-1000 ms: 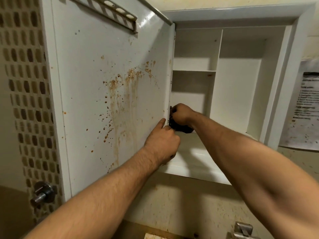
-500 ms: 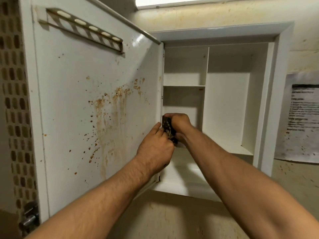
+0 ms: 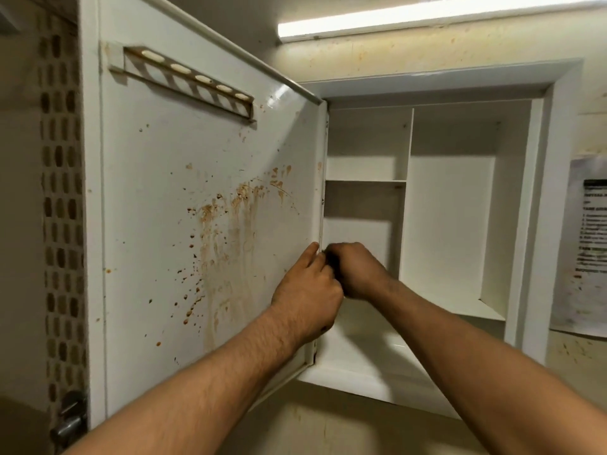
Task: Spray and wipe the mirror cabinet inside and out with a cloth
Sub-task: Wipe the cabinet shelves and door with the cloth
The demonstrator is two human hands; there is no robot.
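Note:
The white mirror cabinet [image 3: 453, 224] hangs open on the wall, its shelves bare. Its door [image 3: 164, 208] swings out to the left, the inner face streaked and spotted with brown stains. My left hand [image 3: 305, 297] rests against the door's hinge-side edge, thumb pointing up along it. Right beside it, my right hand [image 3: 358, 270] is curled round a dark cloth [image 3: 332, 262], pressing it at the hinge edge just inside the cabinet. Only a sliver of the cloth shows between the two hands.
A slotted holder rail [image 3: 190, 80] is fixed high on the door. A strip light [image 3: 427, 18] glows above the cabinet. A printed paper notice [image 3: 588, 244] hangs on the right wall. A metal fitting [image 3: 70, 418] juts out at lower left by mosaic tiles [image 3: 60, 224].
The view has tilted upward, showing the strip light. My right hand with the cloth has drawn closer to my left hand at the hinge edge, and the cloth is now mostly hidden.

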